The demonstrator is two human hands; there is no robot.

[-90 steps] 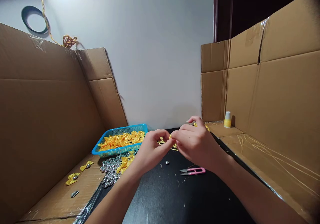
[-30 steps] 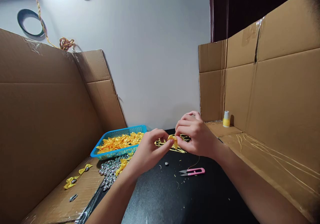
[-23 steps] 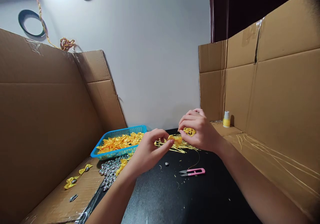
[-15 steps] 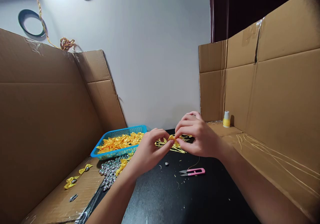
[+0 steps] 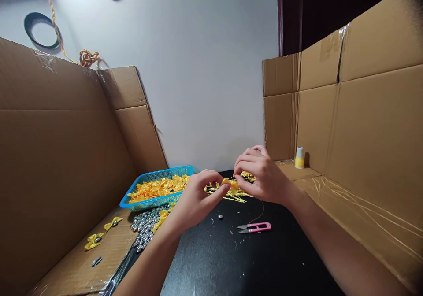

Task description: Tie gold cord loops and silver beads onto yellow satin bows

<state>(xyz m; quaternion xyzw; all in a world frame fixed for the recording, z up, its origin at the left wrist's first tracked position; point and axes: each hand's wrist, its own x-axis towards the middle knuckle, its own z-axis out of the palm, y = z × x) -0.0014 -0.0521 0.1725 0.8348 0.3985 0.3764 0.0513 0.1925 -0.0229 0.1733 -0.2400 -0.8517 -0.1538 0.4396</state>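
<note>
One yellow bow (image 5: 233,186) is pinched in the left hand (image 5: 200,199), one end covered by the grip. Whether anything is gripped by the right hand (image 5: 266,177), just beside it, cannot be told; yellow strips (image 5: 238,196) beyond are partly hidden.

A yellow ribbon bow (image 5: 233,185), partly hidden, is pinched in the left hand (image 5: 202,199).

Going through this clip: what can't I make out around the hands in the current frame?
All in the head view:
- Yellow bow: its left end is covered by the left hand.
- Right hand: whether its fingertips hold a thread is too small to tell.
- Bead pile: its right side is hidden by the left forearm.
- Yellow strands: partly hidden behind both hands.
- Both forearms: cut off by the frame's edge.
</note>
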